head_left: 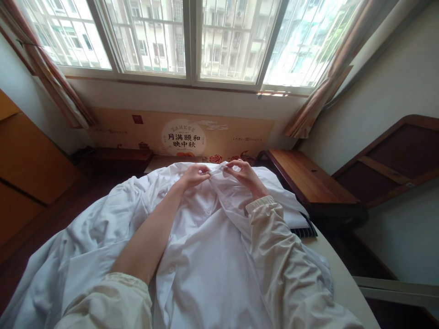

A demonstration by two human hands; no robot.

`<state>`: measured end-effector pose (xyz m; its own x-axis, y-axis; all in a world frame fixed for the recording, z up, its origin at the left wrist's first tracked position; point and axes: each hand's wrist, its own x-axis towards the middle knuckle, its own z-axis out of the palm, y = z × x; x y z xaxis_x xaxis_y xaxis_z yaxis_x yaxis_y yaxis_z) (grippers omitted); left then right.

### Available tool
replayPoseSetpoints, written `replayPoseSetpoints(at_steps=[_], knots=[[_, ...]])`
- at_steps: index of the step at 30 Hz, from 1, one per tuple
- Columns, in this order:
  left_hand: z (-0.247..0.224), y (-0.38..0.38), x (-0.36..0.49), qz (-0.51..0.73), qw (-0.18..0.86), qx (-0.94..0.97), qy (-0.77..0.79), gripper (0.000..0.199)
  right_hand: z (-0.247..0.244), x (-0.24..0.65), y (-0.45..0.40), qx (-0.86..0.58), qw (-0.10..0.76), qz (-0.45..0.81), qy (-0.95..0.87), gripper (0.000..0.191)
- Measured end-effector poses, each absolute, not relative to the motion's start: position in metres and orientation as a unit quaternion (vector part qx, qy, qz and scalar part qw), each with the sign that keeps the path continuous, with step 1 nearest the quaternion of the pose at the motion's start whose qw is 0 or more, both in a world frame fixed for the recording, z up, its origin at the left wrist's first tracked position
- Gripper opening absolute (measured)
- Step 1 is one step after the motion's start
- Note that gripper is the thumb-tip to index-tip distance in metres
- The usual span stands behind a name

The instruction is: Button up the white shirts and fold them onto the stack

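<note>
A white garment [212, 246] with a buttoned front lies spread and wrinkled over a pale table [346, 283]. Near its far end, my left hand [196, 176] pinches the white cloth between thumb and fingers. Just to the right, my right hand [243, 174] pinches the same garment close to its edge. A short stretch of cloth runs between the two hands. Small buttons show faintly down the garment's front. Its left part bunches into folds.
Behind the table, a printed yellow board [133, 132] stands below the barred windows. A wooden bench [308, 178] is at the right, beside a brown wooden frame [391, 160]. Something dark and striped [304, 232] pokes out at the table's right edge. An orange cabinet [30, 169] stands left.
</note>
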<state>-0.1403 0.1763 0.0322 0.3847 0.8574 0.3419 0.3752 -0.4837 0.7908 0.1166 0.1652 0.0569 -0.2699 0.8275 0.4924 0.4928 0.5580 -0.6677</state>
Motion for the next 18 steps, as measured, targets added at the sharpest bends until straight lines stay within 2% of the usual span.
replayPoseSetpoints(at_steps=[9,14,18], knots=[[0.031,0.188,-0.164,0.332,0.461,0.744,0.353,0.041,0.058,0.101,0.167,-0.408,0.393,0.198,-0.8,0.016],[0.031,0.189,-0.16,0.375,0.414,0.74,0.374,0.036,0.053,0.092,0.166,-0.383,0.348,0.198,-0.833,0.012],[0.036,0.187,-0.152,0.395,0.391,0.74,0.379,0.035,0.045,0.082,0.17,-0.388,0.356,0.16,-0.835,0.007]])
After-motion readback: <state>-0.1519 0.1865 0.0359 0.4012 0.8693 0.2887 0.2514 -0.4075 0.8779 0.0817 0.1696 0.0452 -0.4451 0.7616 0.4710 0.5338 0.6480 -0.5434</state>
